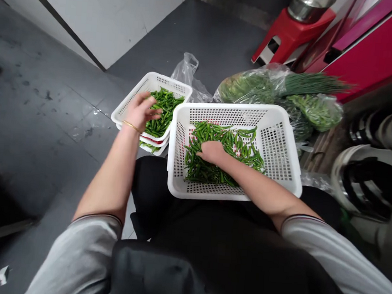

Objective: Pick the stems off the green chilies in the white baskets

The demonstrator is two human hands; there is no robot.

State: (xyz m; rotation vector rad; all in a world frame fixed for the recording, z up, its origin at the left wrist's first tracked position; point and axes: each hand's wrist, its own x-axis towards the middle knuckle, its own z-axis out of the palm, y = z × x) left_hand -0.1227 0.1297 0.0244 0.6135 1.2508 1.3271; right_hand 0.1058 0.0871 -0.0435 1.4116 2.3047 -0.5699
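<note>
A large white plastic basket (232, 197) rests on my lap with many slim green chili peppers (210, 173) spread over its bottom. My right hand (213, 152) reaches down among these chilies, its fingers curled; whatever is in their grip is hidden. To the left, a smaller white basket (128, 106) holds a pile of green chilies (165, 103). My left hand (142, 111) is over the near left part of that pile, fingers apart, with nothing visible in it. It wears a thin bangle at the wrist.
Beneath the smaller basket is another container with green pieces. Behind the large basket lie plastic bags of greens (252, 85) and long thin green stalks (314, 85). A red stool (295, 30) carries a metal pot (311, 8). Stacked pans (368, 180) stand at right.
</note>
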